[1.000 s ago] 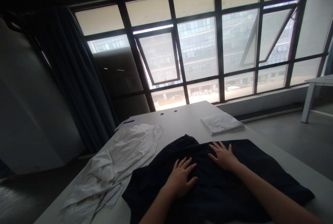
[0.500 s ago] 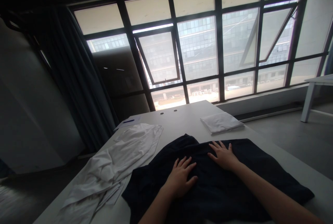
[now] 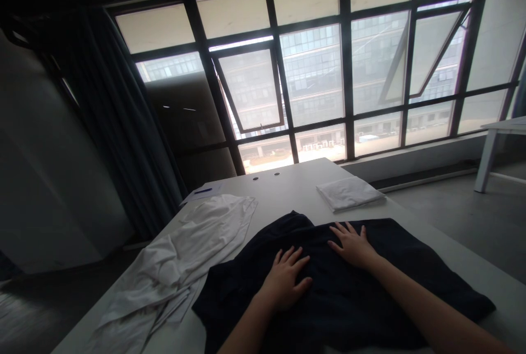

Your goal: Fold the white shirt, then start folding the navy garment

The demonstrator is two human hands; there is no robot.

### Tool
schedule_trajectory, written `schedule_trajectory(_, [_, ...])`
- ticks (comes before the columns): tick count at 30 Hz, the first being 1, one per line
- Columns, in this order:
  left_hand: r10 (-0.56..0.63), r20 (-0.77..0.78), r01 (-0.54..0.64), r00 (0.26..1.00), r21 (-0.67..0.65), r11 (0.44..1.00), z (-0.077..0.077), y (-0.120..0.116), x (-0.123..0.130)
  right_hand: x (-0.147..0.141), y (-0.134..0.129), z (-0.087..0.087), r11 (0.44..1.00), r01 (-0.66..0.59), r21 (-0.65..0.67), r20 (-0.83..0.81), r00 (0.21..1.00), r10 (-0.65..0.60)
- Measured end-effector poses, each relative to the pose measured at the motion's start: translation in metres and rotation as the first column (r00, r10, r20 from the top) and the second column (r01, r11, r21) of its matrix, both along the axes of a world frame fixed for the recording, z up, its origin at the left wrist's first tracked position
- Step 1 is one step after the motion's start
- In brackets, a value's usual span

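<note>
A dark navy garment (image 3: 329, 288), likely a shirt, lies spread out on the white table (image 3: 283, 192) in front of me. Flat on its left part rests my left hand (image 3: 285, 280), fingers spread. My right hand (image 3: 352, 245) also lies open on the cloth, farther from me and to the right, near the garment's far edge. Neither hand grips anything. Left of the garment is a loose, rumpled pile of white cloth (image 3: 176, 255). Beyond my right hand sits a neatly folded white garment (image 3: 349, 193).
Papers with a blue pen (image 3: 203, 190) lie at the table's far left corner. Two round cable holes (image 3: 276, 174) show near its far end. A dark curtain (image 3: 119, 124) hangs at left, by large windows (image 3: 312, 74). Another white table (image 3: 489, 146) stands at right.
</note>
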State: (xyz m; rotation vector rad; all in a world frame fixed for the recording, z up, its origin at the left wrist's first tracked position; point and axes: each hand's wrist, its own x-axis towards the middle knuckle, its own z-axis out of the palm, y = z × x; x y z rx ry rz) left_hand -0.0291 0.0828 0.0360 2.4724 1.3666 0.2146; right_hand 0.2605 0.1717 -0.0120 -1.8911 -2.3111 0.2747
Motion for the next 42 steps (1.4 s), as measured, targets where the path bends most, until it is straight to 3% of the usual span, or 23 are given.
schedule_trajectory(42, [-0.007,0.015,0.007,1.0,-0.004,1.0,-0.0021,0.0013,-0.0015,0.0003,-0.0008,0.0002,1.0,-0.005,0.013,0.003,1.0,0.005])
